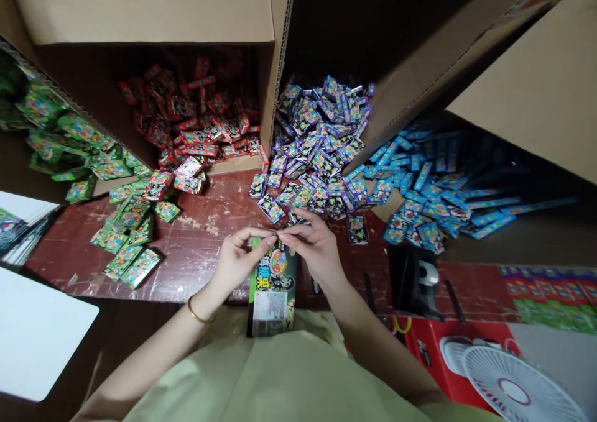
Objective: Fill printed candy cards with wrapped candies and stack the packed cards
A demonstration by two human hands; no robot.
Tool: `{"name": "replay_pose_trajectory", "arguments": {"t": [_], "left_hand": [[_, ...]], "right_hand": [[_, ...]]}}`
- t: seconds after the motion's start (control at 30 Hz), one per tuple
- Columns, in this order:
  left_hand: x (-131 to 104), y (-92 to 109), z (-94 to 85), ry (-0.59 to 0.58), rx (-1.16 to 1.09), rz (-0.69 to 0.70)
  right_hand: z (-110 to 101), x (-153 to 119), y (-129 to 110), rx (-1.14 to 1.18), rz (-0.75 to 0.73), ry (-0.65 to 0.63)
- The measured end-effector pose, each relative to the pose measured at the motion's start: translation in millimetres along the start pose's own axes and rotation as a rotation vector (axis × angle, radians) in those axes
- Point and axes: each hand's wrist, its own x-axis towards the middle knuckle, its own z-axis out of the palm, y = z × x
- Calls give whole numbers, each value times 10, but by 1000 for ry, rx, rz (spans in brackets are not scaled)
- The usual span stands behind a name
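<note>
A black and green printed package (pixel 273 285) with a colourful logo lies at the table's front edge, against the person's clothing. Over its far end, my left hand (pixel 245 254) is closed in a pinch, thumb against index finger. My right hand (pixel 314 245) pinches beside it, the fingertips of both hands meeting. Whatever lies between the fingertips is too small to make out. Just beyond the hands is a heap of small purple boxes (pixel 321 155).
Red boxes (pixel 200 136) fill a carton (pixel 153 12) at the back. Green boxes (pixel 125 211) lie left, blue boxes (pixel 429 192) right. A tape dispenser (pixel 415 282), a white fan (pixel 517 388) and a red container (pixel 433 353) are at the right front.
</note>
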Motion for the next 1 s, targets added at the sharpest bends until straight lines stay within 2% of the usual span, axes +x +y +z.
{"name": "replay_pose_trajectory", "arguments": {"t": [0.1, 0.17, 0.37, 0.47, 0.57, 0.73, 0.8, 0.87, 1.0], "left_hand": [[33, 46, 10, 45, -60, -63], [50, 72, 20, 70, -98, -58], [21, 25, 41, 74, 57, 11], [4, -41, 72, 37, 13, -4], [7, -92, 111, 2, -5, -29], [36, -132, 165, -7, 23, -36], [50, -145, 182, -18, 26, -40], [62, -159, 197, -27, 15, -43], [82, -162, 217, -1, 56, -13]], "right_hand": [[0, 34, -113, 53, 14, -21], [1, 60, -173, 58, 33, -51], [-58, 68, -115, 51, 29, -34], [-61, -41, -21, -70, -79, 19], [-80, -103, -2, -181, -187, 2], [-202, 166, -251, -257, -337, 1], [-232, 320, -385, -285, -323, -106], [-231, 437, -489, -304, -238, -272], [-191, 528, -601, -381, -105, -524]]}}
